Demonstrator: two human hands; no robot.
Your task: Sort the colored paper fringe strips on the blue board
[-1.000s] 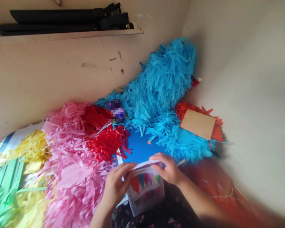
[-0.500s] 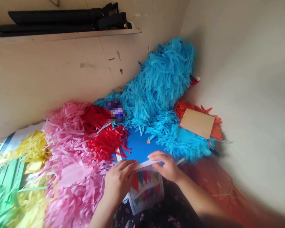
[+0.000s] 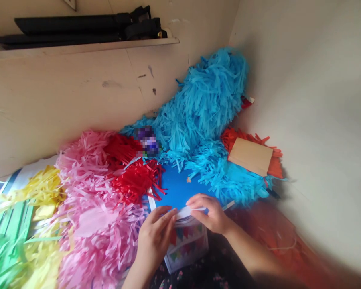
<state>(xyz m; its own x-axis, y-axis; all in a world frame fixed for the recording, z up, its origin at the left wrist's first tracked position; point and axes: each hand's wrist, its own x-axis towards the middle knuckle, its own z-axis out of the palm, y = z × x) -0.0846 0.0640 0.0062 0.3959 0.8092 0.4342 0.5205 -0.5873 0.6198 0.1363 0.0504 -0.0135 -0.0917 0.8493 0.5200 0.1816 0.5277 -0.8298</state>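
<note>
Over my lap, a white sheet of paper (image 3: pixel 189 245) printed with colourful bunting pictures hangs between my hands. Its upper edge is bent over, and several thin white layers show there. My right hand (image 3: pixel 209 213) pinches that edge from the right, thumb below and fingers on top. On the left side, my left hand (image 3: pixel 157 230) is closed at the other end of the edge, its fingertips bunched against the paper. Just beyond the hands is a blue board (image 3: pixel 180 186) with a white border and a small tan scrap (image 3: pixel 189 180) on it.
Blue fringe (image 3: pixel 210 100) heaps up in the corner. Red fringe (image 3: pixel 135 180), pink fringe (image 3: pixel 87 192) and yellow fringe (image 3: pixel 46 184) lie to the left. A brown card (image 3: pixel 250 156) rests on orange fringe at right. Black long items (image 3: pixel 78 26) sit on a wall shelf.
The paper's upper edge, straight and flat before, now bulges and shows its layers. My left hand has shifted slightly right and down, with its fingers more upright. My right hand stays nearly in place.
</note>
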